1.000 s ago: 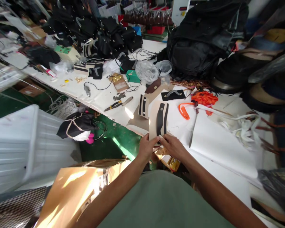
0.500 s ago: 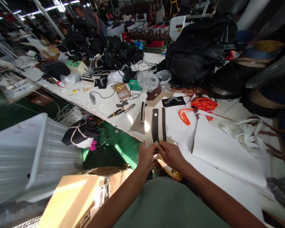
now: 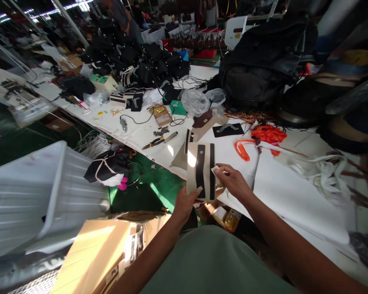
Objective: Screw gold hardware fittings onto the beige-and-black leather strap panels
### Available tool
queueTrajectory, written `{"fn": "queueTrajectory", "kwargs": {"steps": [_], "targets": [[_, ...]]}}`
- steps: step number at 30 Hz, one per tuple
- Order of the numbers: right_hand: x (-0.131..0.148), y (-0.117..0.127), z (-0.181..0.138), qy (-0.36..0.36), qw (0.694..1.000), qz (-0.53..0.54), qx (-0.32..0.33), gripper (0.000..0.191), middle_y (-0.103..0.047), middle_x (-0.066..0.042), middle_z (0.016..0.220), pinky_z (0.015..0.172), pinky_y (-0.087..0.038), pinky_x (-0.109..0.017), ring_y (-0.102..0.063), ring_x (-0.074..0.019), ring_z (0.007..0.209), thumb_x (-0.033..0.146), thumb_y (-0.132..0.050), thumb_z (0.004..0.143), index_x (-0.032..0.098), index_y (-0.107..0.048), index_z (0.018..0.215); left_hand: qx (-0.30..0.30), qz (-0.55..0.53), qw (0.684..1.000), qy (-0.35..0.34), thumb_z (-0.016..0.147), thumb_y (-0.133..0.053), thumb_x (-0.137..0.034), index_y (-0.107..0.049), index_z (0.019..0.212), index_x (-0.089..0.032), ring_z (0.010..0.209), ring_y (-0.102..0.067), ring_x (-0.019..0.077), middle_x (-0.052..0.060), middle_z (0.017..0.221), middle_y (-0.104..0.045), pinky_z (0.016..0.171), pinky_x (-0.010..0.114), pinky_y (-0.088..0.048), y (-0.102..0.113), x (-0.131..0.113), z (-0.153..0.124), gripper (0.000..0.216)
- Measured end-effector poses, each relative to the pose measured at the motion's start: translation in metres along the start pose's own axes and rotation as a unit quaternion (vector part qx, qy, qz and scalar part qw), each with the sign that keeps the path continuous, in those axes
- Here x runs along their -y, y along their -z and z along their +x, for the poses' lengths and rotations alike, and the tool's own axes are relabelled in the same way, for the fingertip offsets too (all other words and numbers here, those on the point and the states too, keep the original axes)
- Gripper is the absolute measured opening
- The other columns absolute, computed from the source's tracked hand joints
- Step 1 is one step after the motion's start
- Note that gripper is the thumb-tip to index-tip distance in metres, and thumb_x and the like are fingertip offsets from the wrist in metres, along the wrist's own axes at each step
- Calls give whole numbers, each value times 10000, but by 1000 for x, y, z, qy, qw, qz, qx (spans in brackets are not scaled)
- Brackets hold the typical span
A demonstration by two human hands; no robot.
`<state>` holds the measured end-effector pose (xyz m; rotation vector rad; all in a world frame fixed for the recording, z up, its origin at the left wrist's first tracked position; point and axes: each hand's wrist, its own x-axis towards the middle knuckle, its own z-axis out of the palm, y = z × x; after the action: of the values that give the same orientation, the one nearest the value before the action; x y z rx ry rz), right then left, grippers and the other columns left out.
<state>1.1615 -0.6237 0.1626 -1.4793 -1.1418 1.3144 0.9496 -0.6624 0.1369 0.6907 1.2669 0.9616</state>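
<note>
My left hand (image 3: 184,204) grips the lower left edge of a beige panel with black stripes (image 3: 200,169), thumb on its face. A small round spot shows near the top of one stripe. At the panel's right edge, my right hand (image 3: 233,179) pinches a small whitish piece (image 3: 215,169) between thumb and fingers. Whether that piece is attached to the panel I cannot tell. Just beyond lies another striped piece (image 3: 189,139) on the white table (image 3: 147,161). Pliers (image 3: 155,142) rest to the left, beside a knife-like tool (image 3: 171,136).
A black bag (image 3: 257,69) and orange strips (image 3: 268,134) occupy the right side. Black pieces with studs (image 3: 147,59) are heaped at the back. A white bin (image 3: 57,188) and a cardboard box (image 3: 95,245) stand at the lower left. A black flap with a grey handle (image 3: 228,130) lies ahead.
My right hand has moved right and up from beside the left thumb to the panel's right edge, with a small whitish piece now showing in it. My left hand keeps hold of the panel.
</note>
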Motion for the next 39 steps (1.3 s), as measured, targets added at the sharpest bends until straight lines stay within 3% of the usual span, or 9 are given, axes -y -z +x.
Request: {"fn": "queueTrajectory", "kwargs": {"steps": [3,6,10,14,18,22,30,35,39], "targets": [[-5,-5,1,-34,998,22,46,492,-684,-30,785,608,-470,-299,-594,-177,665,689,-692,869,198,-687,834,66,55,996,4,774,-888,-520,-729,1179,-162,832,-761,242,96,1008,-803,723,352,-626,12,0,-10,564],[-1,-12,-7,-47,994,40,87,497,-636,10,684,531,-417,-275,-537,-148,570,694,-705,865,199,-676,841,115,118,986,-1,802,-850,-584,-792,1067,-149,845,-739,232,99,974,-802,738,310,-588,28,-15,-12,512],[8,-15,-11,-37,985,28,164,474,-587,33,641,507,-358,-258,-487,-130,548,673,-715,877,207,-657,816,84,42,995,-23,837,-793,-642,-785,1112,-177,913,-741,235,98,1044,-802,709,266,-559,33,-48,-2,541],[11,-19,-11,27,978,-43,204,427,-573,28,672,552,-382,-265,-498,-139,598,626,-683,919,219,-658,792,74,-42,996,-18,693,-928,-537,-774,1098,-143,827,-745,226,112,980,-806,685,273,-558,20,-70,17,586],[12,-13,-8,83,977,-112,163,405,-601,3,775,641,-424,-287,-529,-161,696,591,-691,913,224,-678,743,56,-41,997,-30,653,-950,-404,-769,1027,-138,734,-720,199,74,869,-796,706,294,-569,8,-77,28,494],[20,1,-9,120,983,-118,79,395,-655,-30,897,720,-442,-307,-582,-190,807,583,-707,914,227,-690,744,55,6,996,-75,716,-896,-357,-771,1108,-178,824,-725,199,49,976,-804,765,287,-575,2,-76,26,449],[35,-12,-4,43,992,-81,83,474,-523,32,631,548,-327,-276,-434,-137,594,672,-718,867,210,-696,765,44,157,972,-170,795,-785,-283,-745,1208,-195,968,-720,241,55,1089,-800,869,305,-569,-9,-78,17,424],[36,-20,5,57,990,-114,55,503,-529,27,607,537,-326,-270,-445,-135,583,678,-705,867,202,-682,706,69,163,975,-131,831,-765,-357,-800,1040,-162,847,-713,224,51,934,-799,760,285,-563,-14,-79,14,288],[37,-23,3,63,986,-150,35,477,-546,22,600,558,-332,-278,-461,-145,595,643,-669,897,212,-666,695,28,153,982,-110,807,-832,-490,-818,996,-147,854,-724,232,68,927,-807,744,282,-569,-20,-75,17,392]]}}
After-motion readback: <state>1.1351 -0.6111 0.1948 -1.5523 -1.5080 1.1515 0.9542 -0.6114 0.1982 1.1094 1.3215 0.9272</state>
